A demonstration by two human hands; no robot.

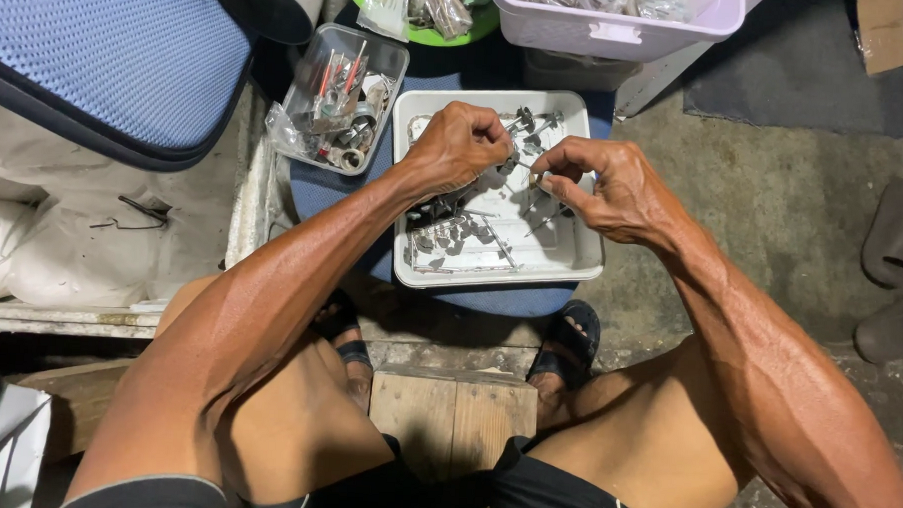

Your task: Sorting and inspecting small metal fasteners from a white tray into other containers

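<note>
Over the white tray [571,263], left hand [458,146] at ten o'clock and right hand [604,189] at two o'clock each pinch small metal parts [527,168] between curled fingertips; more parts lie below.

Bare forearms, no sleeves, sinewy w/ veins showing. Left hand [460,144] and right hand [604,189]: no gloves, rings or watch. Black shorts [553,493] w/ thin pale trim. Black open-toe sandals [568,348] on both feet.

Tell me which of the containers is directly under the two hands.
The white rectangular tray with small metal parts, on the blue stool. The clear box lies further left, the lilac basket and green bowl beyond.
</note>
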